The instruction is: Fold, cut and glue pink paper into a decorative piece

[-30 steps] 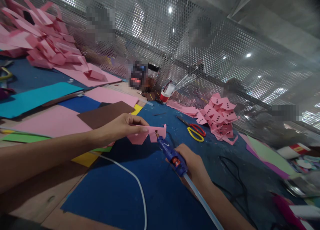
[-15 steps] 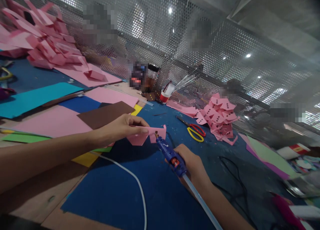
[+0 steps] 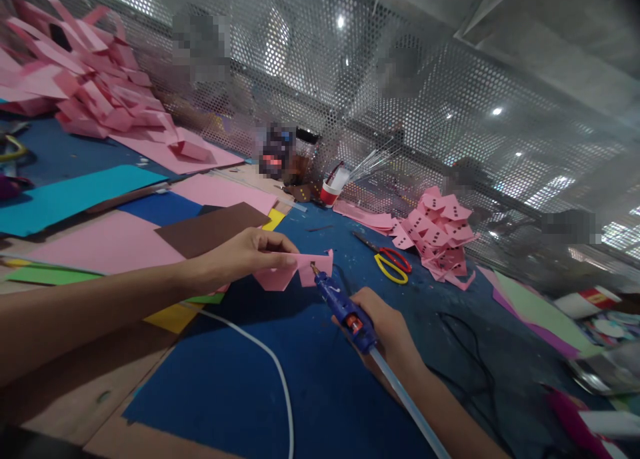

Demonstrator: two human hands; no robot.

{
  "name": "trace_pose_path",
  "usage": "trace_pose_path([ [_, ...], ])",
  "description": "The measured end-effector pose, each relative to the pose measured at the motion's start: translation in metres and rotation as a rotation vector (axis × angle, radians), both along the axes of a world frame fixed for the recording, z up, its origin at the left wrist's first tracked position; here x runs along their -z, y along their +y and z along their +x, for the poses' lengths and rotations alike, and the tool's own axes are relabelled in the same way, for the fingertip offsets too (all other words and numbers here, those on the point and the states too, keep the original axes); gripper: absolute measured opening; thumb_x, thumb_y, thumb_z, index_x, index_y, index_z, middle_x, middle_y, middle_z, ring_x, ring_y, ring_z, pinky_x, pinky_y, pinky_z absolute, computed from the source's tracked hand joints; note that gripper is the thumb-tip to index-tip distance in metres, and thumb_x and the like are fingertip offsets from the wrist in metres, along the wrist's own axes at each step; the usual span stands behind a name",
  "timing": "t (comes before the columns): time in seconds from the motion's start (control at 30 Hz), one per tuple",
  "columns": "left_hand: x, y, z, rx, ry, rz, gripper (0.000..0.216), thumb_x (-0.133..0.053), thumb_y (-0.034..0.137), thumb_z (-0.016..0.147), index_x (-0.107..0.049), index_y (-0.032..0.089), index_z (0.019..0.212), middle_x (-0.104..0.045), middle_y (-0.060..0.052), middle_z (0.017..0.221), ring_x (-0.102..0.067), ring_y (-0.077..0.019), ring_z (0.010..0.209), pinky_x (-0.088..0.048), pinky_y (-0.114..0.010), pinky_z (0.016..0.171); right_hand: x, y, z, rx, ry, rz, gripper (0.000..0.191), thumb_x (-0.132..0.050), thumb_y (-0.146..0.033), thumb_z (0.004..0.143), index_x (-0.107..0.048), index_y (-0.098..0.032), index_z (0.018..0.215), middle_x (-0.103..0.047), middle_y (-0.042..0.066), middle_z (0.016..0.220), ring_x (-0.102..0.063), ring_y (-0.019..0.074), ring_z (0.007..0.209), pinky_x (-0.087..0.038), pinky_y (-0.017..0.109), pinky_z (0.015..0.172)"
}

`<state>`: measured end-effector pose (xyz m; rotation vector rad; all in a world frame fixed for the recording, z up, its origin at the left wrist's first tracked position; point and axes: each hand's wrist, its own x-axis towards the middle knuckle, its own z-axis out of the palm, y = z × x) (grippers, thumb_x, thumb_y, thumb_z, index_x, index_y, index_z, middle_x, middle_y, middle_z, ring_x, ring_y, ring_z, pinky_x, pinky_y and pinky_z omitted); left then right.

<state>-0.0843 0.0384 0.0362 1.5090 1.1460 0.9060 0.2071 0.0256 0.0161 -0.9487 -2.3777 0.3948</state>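
Pinched between the thumb and fingers of my left hand (image 3: 257,251) is a folded pink paper piece (image 3: 275,279), held above the dark blue board. A small dark square mark shows on its right part. My right hand (image 3: 383,329) is wrapped round a blue glue gun (image 3: 345,309), whose nozzle meets the pink paper at or very near that dark mark. A long translucent glue stick (image 3: 407,402) runs out of the gun's rear toward the bottom edge. The fingers of my right hand are partly hidden behind the gun.
Scissors (image 3: 393,266) with red and yellow handles lie beyond my right hand, near a heap of dotted pink pieces (image 3: 440,232). A large pink paper pile (image 3: 105,86) stands far left. A white cord (image 3: 273,359) and black cable (image 3: 475,352) cross the board. A cup (image 3: 330,192) stands behind.
The glue gun and my right hand have shifted very slightly right and down. My left hand and the pink paper stay almost in place.
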Motion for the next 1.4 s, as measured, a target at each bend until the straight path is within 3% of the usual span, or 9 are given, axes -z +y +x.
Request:
trace_pose_path([
  [0.33, 0.004, 0.002, -0.002, 0.001, -0.012, -0.016, 0.033, -0.071, 0.046, 0.084, -0.076, 0.021, 0.105, -0.075, -0.004, 0.091, -0.064, -0.0172, 0.079, -0.047, -0.023, 0.065, 0.004, 0.002, -0.002, 0.112, 0.011, 0.059, 0.012, -0.065, -0.016, 0.083, -0.058, -0.023, 0.088, -0.059, -0.005, 0.078, -0.055, 0.0103, 0.059, -0.038, 0.020, 0.056],
  [0.9, 0.005, 0.003, -0.001, 0.026, -0.057, -0.010, 0.031, -0.073, 0.045, 0.083, -0.077, 0.021, 0.102, -0.072, -0.003, 0.088, -0.060, -0.0143, 0.077, -0.043, -0.021, 0.063, 0.002, 0.002, -0.003, 0.096, 0.004, 0.018, 0.007, -0.065, -0.020, 0.084, -0.060, -0.022, 0.087, -0.060, -0.004, 0.076, -0.056, 0.0098, 0.059, -0.038, 0.019, 0.056],
  [1.13, 0.004, 0.003, -0.002, -0.025, -0.108, -0.030, 0.030, -0.074, 0.046, 0.083, -0.076, 0.021, 0.099, -0.069, -0.003, 0.082, -0.058, -0.0132, 0.072, -0.044, -0.021, 0.061, -0.009, -0.003, -0.006, 0.190, 0.035, 0.036, 0.007, -0.066, -0.027, 0.086, -0.064, -0.021, 0.083, -0.063, -0.002, 0.075, -0.057, 0.0111, 0.060, -0.040, 0.020, 0.057],
  [1.4, 0.005, 0.003, -0.003, -0.011, -0.124, -0.036, 0.025, -0.074, 0.044, 0.084, -0.076, 0.022, 0.096, -0.067, -0.001, 0.080, -0.058, -0.0131, 0.072, -0.044, -0.021, 0.061, -0.004, -0.002, -0.004, 0.158, 0.005, 0.004, 0.006, -0.067, -0.026, 0.085, -0.063, -0.022, 0.083, -0.063, -0.002, 0.077, -0.058, 0.0114, 0.064, -0.039, 0.020, 0.059],
])
